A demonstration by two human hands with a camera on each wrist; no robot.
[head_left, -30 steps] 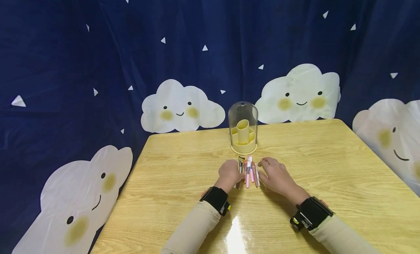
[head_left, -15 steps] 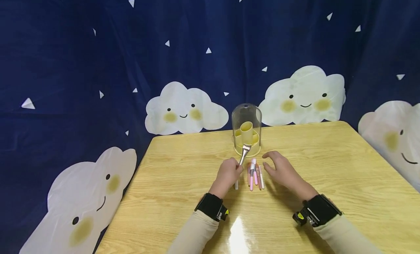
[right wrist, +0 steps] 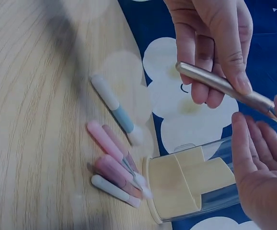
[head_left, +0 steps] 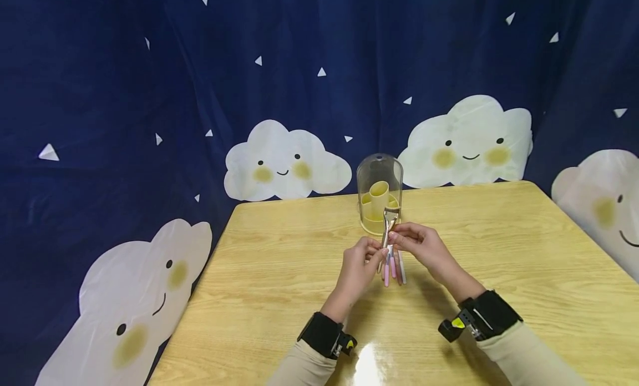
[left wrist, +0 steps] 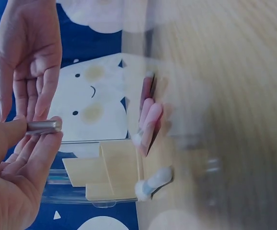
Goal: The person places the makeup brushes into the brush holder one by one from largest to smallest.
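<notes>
Backdrop first: dark blue cloth (head_left: 100, 70) with smiling white clouds hangs behind and around a light wood table (head_left: 499, 275). At the table's far middle stands a clear dome holder (head_left: 380, 178) over a yellow insert with a centre tube; from your wrist cameras it shows as the yellow divider inside the clear wall. Your left hand (head_left: 360, 264) and right hand (head_left: 421, 247) meet above the tabletop just in front of that dome, both raised off the wood. Between them you hold the metal tool (head_left: 386, 230), a slim silver handle with a wider head at the top, tilted nearly upright with the head showing against the dome's base. Left hand pinches the lower end between thumb and fingertips; the left wrist view shows the handle's end clamped there. Right hand pinches the shaft with thumb and fingers from the other side; right wrist view shows the shaft running across under your fingers. Below your hands, flat on the table, lies a small bunch of pink and white pens (head_left: 394, 267), side by side, touching each other, tips toward the dome. One white and blue pen (right wrist: 114, 109) lies a little apart from the bunch in the right wrist view.
</notes>
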